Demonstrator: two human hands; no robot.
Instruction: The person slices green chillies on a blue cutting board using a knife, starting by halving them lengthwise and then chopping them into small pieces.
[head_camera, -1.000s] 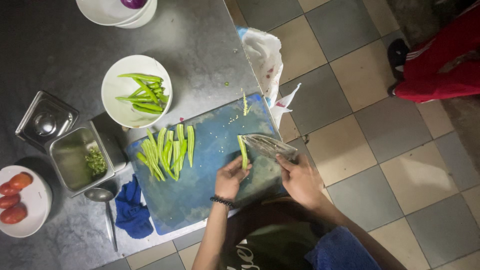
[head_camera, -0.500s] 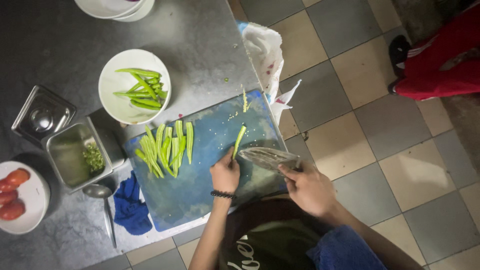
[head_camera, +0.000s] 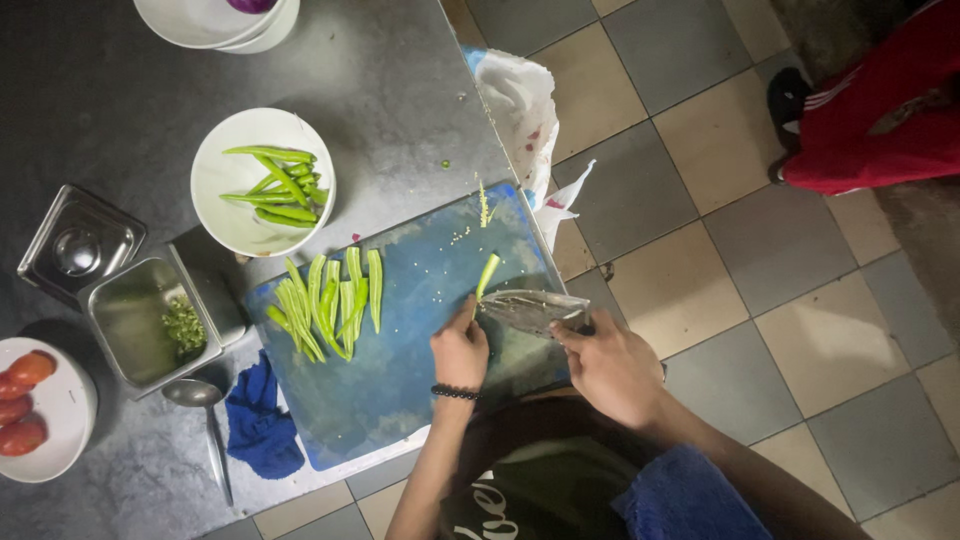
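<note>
Two hands were at work on the blue cutting board, which lay on the dark bench at its edge. Your left hand was curled, its fingers pressing the lower end of one green chili against the board. Your right hand was closed around the handle of a broad knife, and the flat blade lay just beside the chili, close to your left fingers. Whether the blade touched the chili, I could not tell. A row of split green chilies lay on the left part of the board, well apart from both hands. Near the board stood a white bowl with whole chilies, a steel container with chopped green pieces, and a blue cloth.
</note>
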